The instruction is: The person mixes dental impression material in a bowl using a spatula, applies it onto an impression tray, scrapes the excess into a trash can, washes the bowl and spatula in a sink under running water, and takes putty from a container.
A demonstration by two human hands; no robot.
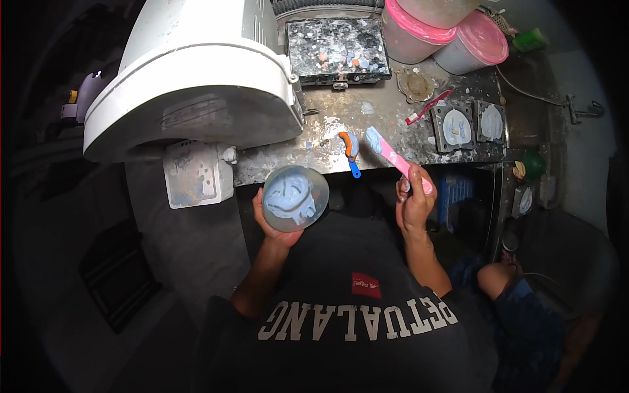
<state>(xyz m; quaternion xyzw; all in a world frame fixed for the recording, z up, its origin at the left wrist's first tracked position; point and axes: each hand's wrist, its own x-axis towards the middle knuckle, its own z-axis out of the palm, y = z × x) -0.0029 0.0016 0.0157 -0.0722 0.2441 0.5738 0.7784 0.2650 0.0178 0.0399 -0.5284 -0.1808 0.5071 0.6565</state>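
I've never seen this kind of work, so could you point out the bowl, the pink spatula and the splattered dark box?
Bowl [321,186]: head view, on the wall near its right rim.
Pink spatula [397,160]: head view, middle of its length.
Splattered dark box [337,46]: head view, middle of its top.

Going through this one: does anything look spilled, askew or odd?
Yes, spills: a pale smear lies on the worktop, and blue and orange blobs dot the black box, stray material outside the bowl in the left hand.
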